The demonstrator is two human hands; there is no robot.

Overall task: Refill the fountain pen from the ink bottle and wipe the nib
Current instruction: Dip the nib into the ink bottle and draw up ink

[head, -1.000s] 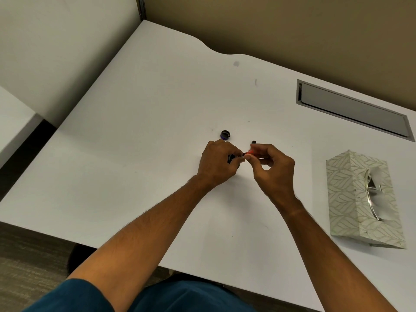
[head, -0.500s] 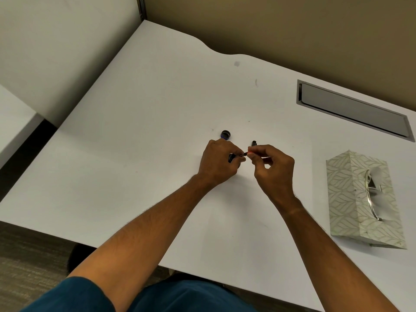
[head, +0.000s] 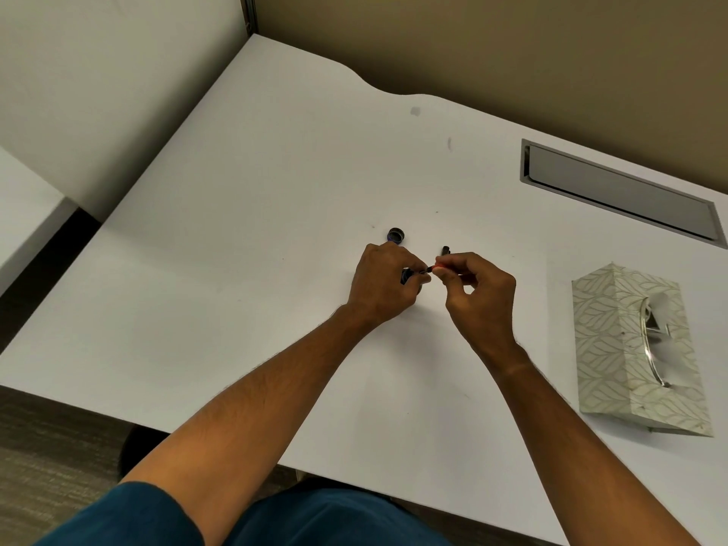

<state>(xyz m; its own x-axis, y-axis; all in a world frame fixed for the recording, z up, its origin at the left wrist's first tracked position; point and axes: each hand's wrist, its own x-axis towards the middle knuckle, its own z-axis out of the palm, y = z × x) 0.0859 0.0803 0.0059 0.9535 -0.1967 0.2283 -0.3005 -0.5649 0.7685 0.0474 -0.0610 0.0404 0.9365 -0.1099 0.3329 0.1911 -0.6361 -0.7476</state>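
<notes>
Left hand (head: pixel 384 283) is closed round the small dark ink bottle (head: pixel 406 276) on the white desk (head: pixel 236 269); right hand (head: pixel 478 293) pinches the slim red-and-black fountain pen (head: pixel 431 268) — tip at the bottle mouth. Probably filling: steady the bottle, keep the nib submerged — patterned tissue box (head: pixel 634 348) for wiping.

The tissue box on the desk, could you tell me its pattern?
Pale green-and-white leaf pattern on the tissue box, head view.

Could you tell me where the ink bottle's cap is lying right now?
In the head view, the cap lies on the white desk, just beyond the left hand.
</notes>
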